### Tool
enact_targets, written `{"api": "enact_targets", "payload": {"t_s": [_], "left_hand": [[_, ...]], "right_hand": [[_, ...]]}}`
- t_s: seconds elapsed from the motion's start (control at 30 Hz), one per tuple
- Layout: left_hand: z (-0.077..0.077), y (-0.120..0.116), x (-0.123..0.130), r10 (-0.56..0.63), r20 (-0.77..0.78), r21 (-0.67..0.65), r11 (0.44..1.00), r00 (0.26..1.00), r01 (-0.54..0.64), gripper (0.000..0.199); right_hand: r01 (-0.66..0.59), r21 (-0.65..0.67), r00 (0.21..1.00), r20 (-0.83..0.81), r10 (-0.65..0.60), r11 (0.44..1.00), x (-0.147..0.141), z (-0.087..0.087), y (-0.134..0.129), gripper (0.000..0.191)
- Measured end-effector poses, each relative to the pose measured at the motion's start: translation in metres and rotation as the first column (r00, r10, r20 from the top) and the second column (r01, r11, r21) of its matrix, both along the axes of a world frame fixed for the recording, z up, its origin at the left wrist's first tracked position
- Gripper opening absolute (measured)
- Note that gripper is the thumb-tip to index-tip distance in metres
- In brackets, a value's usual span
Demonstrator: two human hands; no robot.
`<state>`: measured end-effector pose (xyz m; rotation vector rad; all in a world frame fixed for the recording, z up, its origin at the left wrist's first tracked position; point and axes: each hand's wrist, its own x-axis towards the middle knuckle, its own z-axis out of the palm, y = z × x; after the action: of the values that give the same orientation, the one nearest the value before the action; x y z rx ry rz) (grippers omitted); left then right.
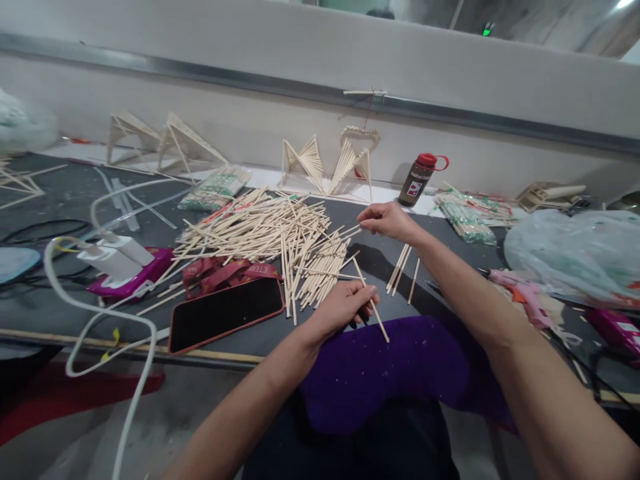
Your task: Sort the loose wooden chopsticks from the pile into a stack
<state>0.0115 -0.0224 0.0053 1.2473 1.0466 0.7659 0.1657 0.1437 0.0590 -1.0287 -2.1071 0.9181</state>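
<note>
My left hand (341, 308) is closed on a thin wooden stick (381, 321), which slants down and right over the purple cloth (390, 373) on my lap. Farther back, my right hand (389, 221) is raised over the dark table with its thumb and fingertips pinched together. The end of another pale stick (353, 231) meets those fingertips, at the right edge of the pile. A big heap of loose sticks (255, 227) spreads to the left of both hands. Several separate sticks (399, 269) lie on the table below my right forearm.
A black-screened phone (227, 313) and a red lanyard (230, 275) lie at front left, by white cables and a purple power strip (130, 277). Stick models (303, 163) and a bottle (417, 180) stand along the wall. At right are a pink glue gun (523, 297) and plastic bags (570, 250).
</note>
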Motion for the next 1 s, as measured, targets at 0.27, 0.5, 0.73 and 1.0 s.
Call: {"api": "enact_targets", "payload": {"t_s": [0.27, 0.5, 0.73, 1.0], "left_hand": [[-0.006, 0.000, -0.001, -0.013, 0.021, 0.025, 1.000, 1.000, 0.012, 0.031], [-0.008, -0.004, 0.000, 0.037, 0.019, 0.076, 0.996, 0.999, -0.039, 0.030], [-0.007, 0.003, -0.004, 0.090, 0.199, -0.043, 0.996, 0.976, -0.083, 0.022], [0.014, 0.024, -0.002, 0.092, 0.522, -0.252, 0.966, 0.848, 0.050, 0.041]], "right_hand": [[0.161, -0.167, 0.917, -0.339, -0.210, 0.973, -0.001, 0.007, -0.025, 0.020], [0.341, -0.193, 0.774, -0.498, -0.391, 0.920, 0.008, -0.010, -0.039, 0.028], [0.246, -0.346, 0.653, -0.631, -0.419, 0.905, 0.023, -0.009, -0.035, 0.033], [-0.110, -0.413, 0.841, -0.524, -0.138, 0.904, 0.039, -0.007, -0.047, 0.040]]}}
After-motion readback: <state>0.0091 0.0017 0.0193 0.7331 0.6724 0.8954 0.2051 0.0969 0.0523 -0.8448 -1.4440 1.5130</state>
